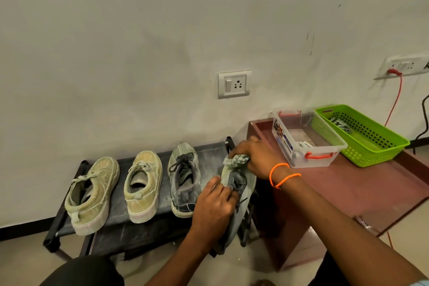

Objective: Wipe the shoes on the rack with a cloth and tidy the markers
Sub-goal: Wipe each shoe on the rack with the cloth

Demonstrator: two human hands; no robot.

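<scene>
Hands: both of mine were busy on 1 shoe at the right end of the rack, working together, not apart.
Left hand (214, 203): my fingers curled round the near side of the grey sneaker (240, 183), gripping it, I judged, so it would not slide or twist under the rubbing.
Right hand (254, 158): it clutched the bunched cloth (236, 160) and pressed it against the toe end of that sneaker, the far part; balling the fabric gave a firmer pad.
Rack (144, 227): dark and dusty, it stood against the wall with 4 shoes in a row, toes toward the wall.
Other shoes: 2 tan canvas ones, left tan shoe (91, 195) and second tan shoe (142, 186), then the grey mate (184, 181) just left of the 1 I held.
Markers: I could not make them out for certain; small items lay in the clear plastic box (322, 162) and the green basket (371, 153) on the reddish table (348, 193) to the right.
Progress: wiping seemed under way, and the marker tidying looked not yet begun.
</scene>
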